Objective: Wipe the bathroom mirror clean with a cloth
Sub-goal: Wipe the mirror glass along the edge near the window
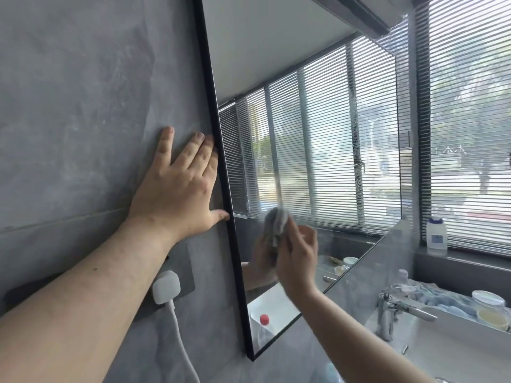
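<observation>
Head view caught the right hand (297, 261) pinching a bunched grey cloth (276, 223) against the mirror (318, 128) near its six o'clock edge. Left hand (177, 186) lay flat and open on the wall at nine o'clock. Best practice: firm overlapping strokes upward, since streaks showed toward two o'clock.

**Count of what I can see**

I count two hands: left hand (177, 186) and right hand (297, 261). One cloth (276, 222), one mirror (304, 134), one white plug (166, 286), one tap (398, 308), one white bottle (436, 236) on the far sill, two round tubs (488, 299) on the counter (456, 355) at right.
</observation>
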{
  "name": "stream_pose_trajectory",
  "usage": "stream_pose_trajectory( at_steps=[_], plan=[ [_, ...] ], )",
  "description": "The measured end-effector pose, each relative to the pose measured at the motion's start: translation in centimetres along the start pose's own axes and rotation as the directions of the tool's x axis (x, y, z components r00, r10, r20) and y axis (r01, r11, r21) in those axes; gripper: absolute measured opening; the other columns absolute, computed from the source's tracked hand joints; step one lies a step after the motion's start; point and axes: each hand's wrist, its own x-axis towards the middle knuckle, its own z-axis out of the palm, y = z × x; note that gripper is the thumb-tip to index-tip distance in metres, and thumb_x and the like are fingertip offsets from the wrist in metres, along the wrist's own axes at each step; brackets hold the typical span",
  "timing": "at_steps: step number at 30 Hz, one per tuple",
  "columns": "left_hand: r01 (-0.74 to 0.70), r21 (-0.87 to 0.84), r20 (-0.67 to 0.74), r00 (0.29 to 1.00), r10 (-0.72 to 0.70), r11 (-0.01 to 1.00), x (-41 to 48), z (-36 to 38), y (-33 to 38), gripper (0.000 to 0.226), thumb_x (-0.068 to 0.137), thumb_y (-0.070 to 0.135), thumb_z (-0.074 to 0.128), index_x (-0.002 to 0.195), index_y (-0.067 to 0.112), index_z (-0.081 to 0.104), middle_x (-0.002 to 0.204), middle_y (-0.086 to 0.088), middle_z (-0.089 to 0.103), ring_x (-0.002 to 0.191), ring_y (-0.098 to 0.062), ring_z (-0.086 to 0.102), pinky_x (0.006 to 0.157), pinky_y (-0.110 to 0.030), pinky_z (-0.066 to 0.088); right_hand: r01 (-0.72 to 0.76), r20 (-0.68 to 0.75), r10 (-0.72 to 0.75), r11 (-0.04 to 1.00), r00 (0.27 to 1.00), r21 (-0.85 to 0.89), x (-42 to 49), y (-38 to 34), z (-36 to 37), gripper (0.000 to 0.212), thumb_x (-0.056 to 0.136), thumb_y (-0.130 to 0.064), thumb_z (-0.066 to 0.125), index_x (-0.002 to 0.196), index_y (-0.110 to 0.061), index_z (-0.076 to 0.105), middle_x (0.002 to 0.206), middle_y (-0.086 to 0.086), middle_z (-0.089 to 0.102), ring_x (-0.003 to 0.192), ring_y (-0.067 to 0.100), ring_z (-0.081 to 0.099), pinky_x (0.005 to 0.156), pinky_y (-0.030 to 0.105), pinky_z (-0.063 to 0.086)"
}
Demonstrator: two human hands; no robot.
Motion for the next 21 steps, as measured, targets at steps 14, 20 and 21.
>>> stream_pose_trajectory(
  at_steps=[14, 20, 21],
  plan=[
    [0.003, 0.007, 0.011, 1.000, -0.003, 1.000, 0.0, -0.1, 0.1, 0.112, 0.072, 0.084, 0.042, 0.148, 0.002, 0.036, 0.158, -0.018, 0.029, 0.149, -0.030, 0.021, 0.116, -0.064, 0.004, -0.096, -0.004, 0.099, 0.960, 0.995, -0.262, 5.6, 1.2, -1.7, 0.032, 0.096, -0.025, 0.055, 0.128, -0.022, 0.057, 0.120, 0.007, 0.060, 0.095, 0.031, 0.063, 0.076, 0.033, 0.040],
    [0.002, -0.001, 0.023, 1.000, -0.002, 1.000, 0.0, -0.3, 0.0, 0.112, 0.072, 0.084, 0.042, 0.148, 0.001, 0.036, 0.157, -0.018, 0.030, 0.149, -0.030, 0.022, 0.117, -0.064, 0.003, 0.371, 0.106, -0.363, 0.926, 0.926, -0.073, 2.1, -2.7, -0.8, 0.024, 0.087, -0.032, 0.057, 0.109, -0.023, 0.057, 0.095, 0.003, 0.059, 0.082, 0.020, 0.056, 0.071, 0.038, 0.052],
    [0.001, -0.006, 0.023, 1.000, -0.001, 1.000, -0.1, -0.2, 0.0, 0.112, 0.072, 0.084, 0.043, 0.148, 0.001, 0.036, 0.158, -0.018, 0.030, 0.149, -0.030, 0.021, 0.117, -0.064, 0.003, 0.470, 0.105, -0.462, 0.881, 0.881, -0.060, 1.1, -3.1, -0.4, 0.025, 0.088, -0.032, 0.059, 0.110, -0.022, 0.057, 0.096, 0.005, 0.060, 0.084, 0.022, 0.055, 0.075, 0.038, 0.050]
  ],
)
